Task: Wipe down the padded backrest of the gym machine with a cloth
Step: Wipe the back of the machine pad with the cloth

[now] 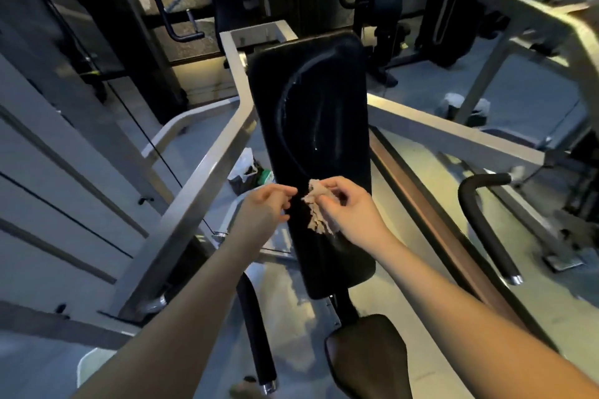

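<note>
Head view: one camera looks down along both forearms at a gym machine in dim light, with some blur.
Backrest (pixel 311 139): long black pad, tilted away from the viewer and mounted between pale steel frame rails (pixel 207 172); it fills the middle of the view.
Streaks (pixel 291 100): curved shiny marks on the upper and middle pad, most likely damp trails from wiping, so I judge much of the pad already covered.
Cloth (pixel 319 212): small, crumpled and beige, hanging in front of the lower half of the backrest; whether it touches the pad I cannot tell.
Right hand (pixel 353 210): thumb and fingers pinch the cloth by its upper edge so the rest dangles, a grip for shaking out or refolding, not for pressing.
Left hand (pixel 262 207): holds nothing, its loosely curled fingers pointing at the cloth with a narrow dark gap between, probably placed to take a corner and spread the cloth.
Seat pad (pixel 366 356): black, below the backrest's bottom edge, near the right forearm.
Handle (pixel 483 220): curved black grip to the right, well apart from both hands.
Floor: a pale bag (pixel 243 168) sits behind the left rail.
Next need: a flatter, wider cloth against the lower pad.
</note>
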